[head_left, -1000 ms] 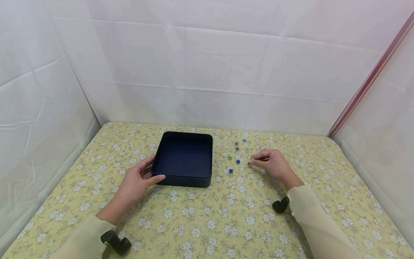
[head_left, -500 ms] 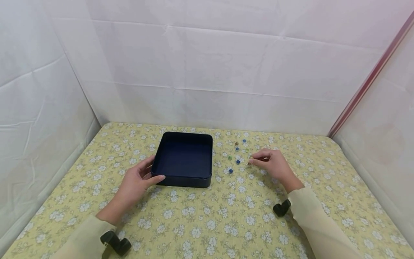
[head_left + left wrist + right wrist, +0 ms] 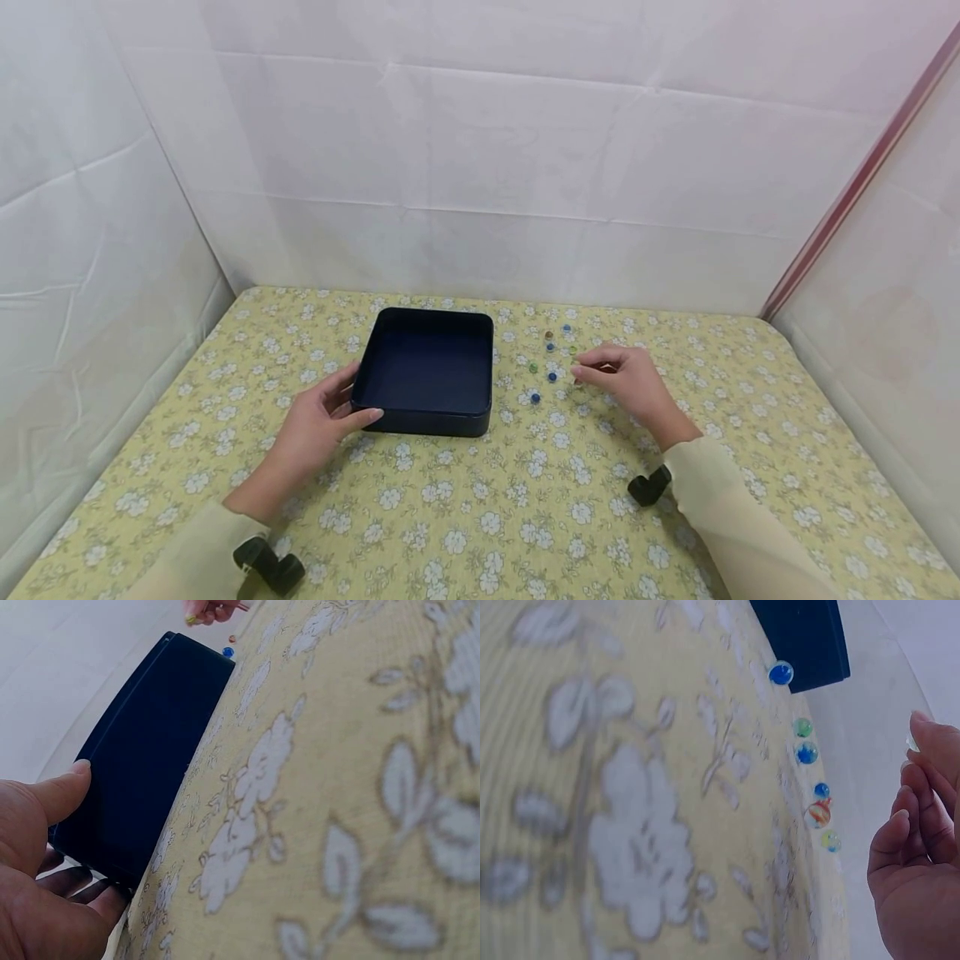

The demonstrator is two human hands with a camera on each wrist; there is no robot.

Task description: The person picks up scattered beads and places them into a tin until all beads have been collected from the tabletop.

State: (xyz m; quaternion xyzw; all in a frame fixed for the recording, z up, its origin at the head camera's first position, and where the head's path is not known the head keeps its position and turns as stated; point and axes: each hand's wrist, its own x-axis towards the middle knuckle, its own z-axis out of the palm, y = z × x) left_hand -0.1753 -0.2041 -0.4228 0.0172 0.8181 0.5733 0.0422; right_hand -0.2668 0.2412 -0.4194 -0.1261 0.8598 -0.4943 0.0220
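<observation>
A dark navy, shallow square box point(image 3: 427, 423) stands open-topped on the table. My left hand point(image 3: 313, 421) grips its front-left corner, thumb on the front wall and fingers against the left side, as the left wrist view shows too. To the right, my right hand point(image 3: 624, 382) pinches a small clear glass marble point(image 3: 912, 742) between thumb and fingertip, mostly covered by them. Several glass marbles lie between box and right hand: a blue marble point(image 3: 536, 398) in front, a green marble point(image 3: 533, 367), an orange-swirled marble point(image 3: 817, 816) and a yellow-green marble point(image 3: 830, 840).
A yellow flowered cloth point(image 3: 450, 517) covers the table. White sheet walls point(image 3: 480, 167) enclose its back and sides, with a red strip point(image 3: 862, 171) at the right corner. Black wrist cameras point(image 3: 267, 563) are strapped over both sleeves.
My right hand has shifted very slightly left, and the brownish marble under its fingertips hardly shows in the head view now. My left hand and the box keep their place.
</observation>
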